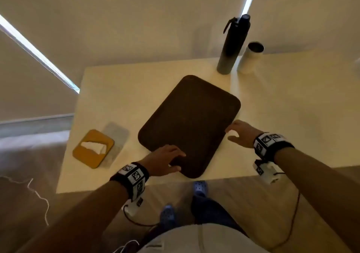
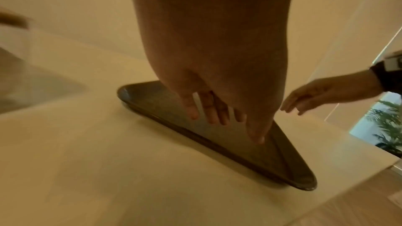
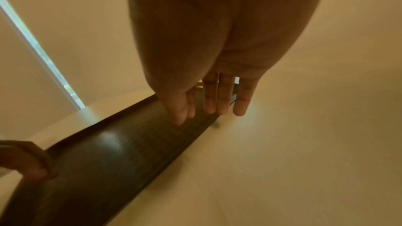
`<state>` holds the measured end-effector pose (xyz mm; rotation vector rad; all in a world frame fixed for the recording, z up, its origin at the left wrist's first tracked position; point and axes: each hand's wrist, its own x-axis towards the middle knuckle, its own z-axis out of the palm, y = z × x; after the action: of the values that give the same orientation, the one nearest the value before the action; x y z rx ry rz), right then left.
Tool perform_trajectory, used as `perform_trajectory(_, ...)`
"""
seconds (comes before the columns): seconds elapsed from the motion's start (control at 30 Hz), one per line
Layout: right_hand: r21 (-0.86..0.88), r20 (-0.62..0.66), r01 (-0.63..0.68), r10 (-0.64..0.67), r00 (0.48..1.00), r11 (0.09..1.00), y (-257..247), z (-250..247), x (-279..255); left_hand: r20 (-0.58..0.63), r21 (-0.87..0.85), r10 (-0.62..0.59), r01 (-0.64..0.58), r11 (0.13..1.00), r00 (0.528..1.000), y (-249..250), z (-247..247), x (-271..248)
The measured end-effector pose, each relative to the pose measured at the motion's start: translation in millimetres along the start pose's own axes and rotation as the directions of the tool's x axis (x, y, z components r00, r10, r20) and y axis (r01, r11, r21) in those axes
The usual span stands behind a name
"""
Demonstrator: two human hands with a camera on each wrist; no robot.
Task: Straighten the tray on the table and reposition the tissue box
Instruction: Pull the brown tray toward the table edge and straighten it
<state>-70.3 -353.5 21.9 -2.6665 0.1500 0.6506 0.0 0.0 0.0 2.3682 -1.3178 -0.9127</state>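
We see the left hand (image 1: 165, 160) at the near left corner of the tray (image 1: 191, 120), fingers extended over the tray's surface and thumb along the near rim; the fingers look straight and spread in the left wrist view, and we cannot tell whether they press on the tray or hang just above it. The right hand (image 1: 240, 133) lies beside the tray's right long edge, released, fingers straight and loosely spread; in the right wrist view its fingertips (image 3: 210, 109) sit over that edge, and contact is uncertain. The tray is dark brown, rectangular with rounded corners, flat on the pale desk (image 1: 282, 106) and turned at an angle to the desk's edges, its near corner close to the front edge. The tissue box (image 1: 93, 148), yellow-topped with a white tissue showing, stands near the desk's left edge, apart from the tray. At the far side stand a tall dark bottle (image 1: 232, 44) and, just beside it, a white cup (image 1: 251, 57).
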Motion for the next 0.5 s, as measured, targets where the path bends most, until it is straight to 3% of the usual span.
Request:
perform_trajectory(0.1,-0.112,0.015,0.097,-0.096,0.995,0.989,11,-8,24,0.091,0.039,0.067,-0.071,0.997,0.994,9,5,23)
perform_trajectory(0.23,-0.241,0.130,0.297,-0.272,0.953,0.924,14,-14,44,0.035,-0.008,0.084,-0.083,0.996,0.996,25,20,47)
perform_trajectory(0.33,-0.292,0.237,0.354,-0.291,0.927,0.889,14,-21,54,-0.026,-0.071,0.072,-0.074,0.995,0.997,46,33,67)
perform_trajectory(0.5,-0.334,0.330,0.418,-0.311,0.891,0.845,15,-24,65,0.034,-0.160,-0.029,0.034,0.986,0.999,69,49,89)
